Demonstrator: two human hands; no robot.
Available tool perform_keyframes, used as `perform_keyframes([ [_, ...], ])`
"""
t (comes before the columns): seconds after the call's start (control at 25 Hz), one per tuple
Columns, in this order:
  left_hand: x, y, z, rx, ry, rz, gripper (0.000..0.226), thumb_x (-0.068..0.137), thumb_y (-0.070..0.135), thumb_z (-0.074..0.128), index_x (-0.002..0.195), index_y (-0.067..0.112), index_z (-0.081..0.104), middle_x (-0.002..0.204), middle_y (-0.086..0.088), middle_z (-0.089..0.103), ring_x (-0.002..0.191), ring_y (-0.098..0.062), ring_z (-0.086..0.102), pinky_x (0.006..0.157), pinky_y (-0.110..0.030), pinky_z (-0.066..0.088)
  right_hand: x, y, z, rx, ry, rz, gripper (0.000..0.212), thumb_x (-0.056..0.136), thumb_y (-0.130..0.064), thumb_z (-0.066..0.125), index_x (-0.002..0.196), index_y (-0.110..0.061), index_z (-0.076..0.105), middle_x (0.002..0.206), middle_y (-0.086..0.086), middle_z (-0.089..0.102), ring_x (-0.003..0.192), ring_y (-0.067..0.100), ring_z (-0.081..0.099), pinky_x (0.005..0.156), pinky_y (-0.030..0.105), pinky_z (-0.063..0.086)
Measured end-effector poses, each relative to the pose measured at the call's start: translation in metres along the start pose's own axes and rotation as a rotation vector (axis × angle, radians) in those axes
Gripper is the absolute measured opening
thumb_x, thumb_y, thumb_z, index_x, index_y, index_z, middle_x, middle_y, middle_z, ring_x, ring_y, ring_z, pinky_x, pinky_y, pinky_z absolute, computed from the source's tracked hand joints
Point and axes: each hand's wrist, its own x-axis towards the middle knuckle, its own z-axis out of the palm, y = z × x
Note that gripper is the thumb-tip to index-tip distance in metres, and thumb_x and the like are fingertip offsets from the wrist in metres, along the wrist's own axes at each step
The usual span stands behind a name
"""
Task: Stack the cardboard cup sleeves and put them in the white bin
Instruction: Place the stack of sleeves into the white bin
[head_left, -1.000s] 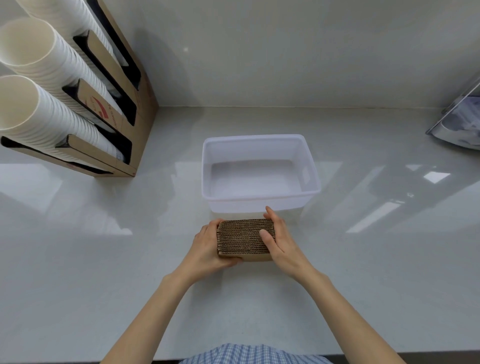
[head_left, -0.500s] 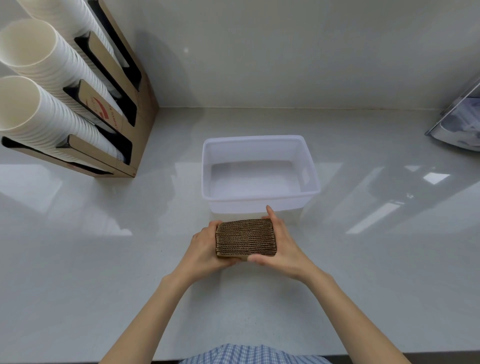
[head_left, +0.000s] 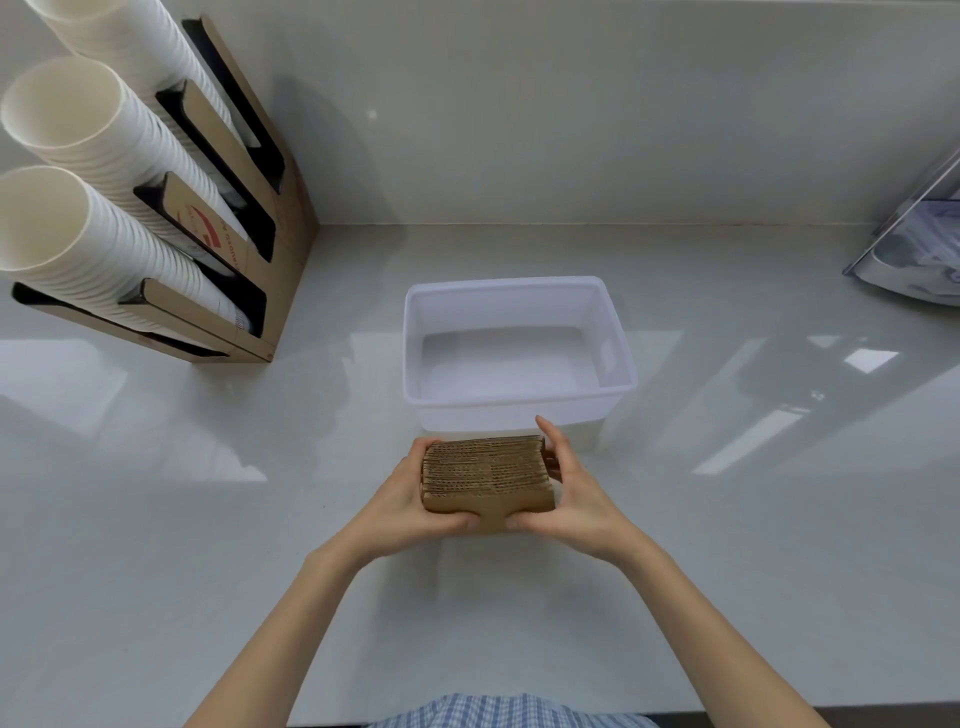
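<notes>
A stack of brown cardboard cup sleeves (head_left: 485, 475) is held between both hands, lifted a little above the counter, just in front of the white bin (head_left: 519, 402). My left hand (head_left: 405, 504) grips the stack's left end. My right hand (head_left: 571, 493) grips its right end, index finger raised beside the bin's near wall. The bin stands in the middle of the counter with nothing visible inside.
A cardboard cup dispenser (head_left: 244, 249) with three rows of stacked white paper cups (head_left: 88, 244) stands at the back left. A clear plastic container (head_left: 919, 249) sits at the far right edge. The wall runs behind the glossy grey counter (head_left: 208, 519).
The sleeve stack has come up off the counter and tilted slightly toward me. My right hand has shifted from the top of the stack to under its right end.
</notes>
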Motion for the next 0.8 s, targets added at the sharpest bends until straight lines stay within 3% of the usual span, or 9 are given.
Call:
perform_keyframes([
  [0.08,-0.004,0.006,-0.005,-0.103,-0.026,-0.014,0.062,0.051,0.037,0.071,0.103,0.039,0.036,0.111,0.011,0.056,0.097,0.012,0.055,0.077,-0.007,0.045,-0.002,-0.007,-0.004,0.069,0.019,-0.012,0.107,0.068,-0.012,0.077,0.145,-0.033,0.005,0.123,-0.009,0.045,0.116,0.008,0.046,0.095,0.015,0.038],
  [0.2,-0.004,0.02,-0.008,-0.246,-0.003,-0.037,0.063,0.049,0.04,0.07,0.104,0.033,0.04,0.105,0.008,0.06,0.086,0.01,0.06,0.068,-0.01,0.049,0.0,-0.018,-0.008,0.252,0.081,-0.027,0.101,0.072,-0.008,0.075,0.144,-0.035,0.009,0.117,-0.005,0.047,0.106,0.005,0.053,0.079,0.005,0.048],
  [0.32,-0.002,0.03,-0.007,-0.367,0.044,-0.016,0.074,0.048,0.041,0.072,0.114,0.024,0.043,0.105,0.008,0.062,0.087,0.007,0.062,0.068,-0.012,0.05,0.003,-0.027,-0.008,0.421,0.164,-0.052,0.095,0.075,-0.008,0.072,0.144,-0.033,0.012,0.11,-0.007,0.051,0.101,0.004,0.057,0.076,0.01,0.051],
  [0.4,0.001,0.033,-0.005,-0.435,0.082,-0.027,0.071,0.05,0.039,0.074,0.113,0.023,0.045,0.104,0.007,0.063,0.089,0.002,0.064,0.071,-0.016,0.05,0.006,-0.032,-0.008,0.495,0.227,-0.058,0.094,0.077,-0.008,0.069,0.145,-0.032,0.008,0.116,-0.003,0.051,0.103,0.005,0.057,0.075,0.011,0.051],
  [0.48,0.003,0.036,-0.002,-0.502,0.125,-0.027,0.059,0.055,0.033,0.075,0.107,0.026,0.047,0.101,0.007,0.065,0.088,-0.001,0.065,0.074,-0.018,0.049,0.009,-0.039,-0.007,0.591,0.266,-0.061,0.097,0.076,-0.013,0.069,0.146,-0.03,0.003,0.123,0.003,0.052,0.108,0.01,0.056,0.082,0.013,0.05],
  [0.56,0.005,0.039,0.002,-0.55,0.155,-0.028,0.064,0.053,0.036,0.075,0.11,0.024,0.048,0.104,0.004,0.065,0.094,-0.006,0.065,0.078,-0.022,0.048,0.012,-0.042,-0.004,0.685,0.255,-0.052,0.109,0.065,-0.024,0.076,0.147,-0.025,0.004,0.124,0.007,0.054,0.117,0.018,0.054,0.101,0.027,0.043],
  [0.64,0.007,0.04,0.005,-0.576,0.179,-0.034,0.078,0.048,0.042,0.074,0.117,0.019,0.046,0.11,0.0,0.064,0.102,-0.013,0.062,0.082,-0.024,0.047,0.014,-0.044,0.002,0.731,0.204,-0.042,0.108,0.056,-0.032,0.082,0.144,-0.016,0.021,0.121,0.01,0.058,0.119,0.024,0.055,0.108,0.038,0.038],
  [0.72,0.01,0.042,0.008,-0.586,0.188,-0.034,0.081,0.049,0.044,0.074,0.12,0.017,0.045,0.113,-0.004,0.063,0.106,-0.017,0.061,0.085,-0.026,0.047,0.015,-0.044,0.009,0.737,0.173,-0.049,0.088,0.055,-0.035,0.076,0.131,-0.009,0.041,0.119,0.015,0.061,0.116,0.027,0.057,0.105,0.04,0.042],
  [0.8,0.011,0.043,0.011,-0.583,0.18,-0.02,0.081,0.052,0.043,0.074,0.121,0.014,0.045,0.116,-0.008,0.063,0.108,-0.019,0.061,0.086,-0.027,0.048,0.016,-0.044,0.014,0.745,0.155,-0.064,0.078,0.056,-0.034,0.074,0.124,-0.006,0.048,0.115,0.016,0.063,0.113,0.028,0.059,0.101,0.038,0.045],
])
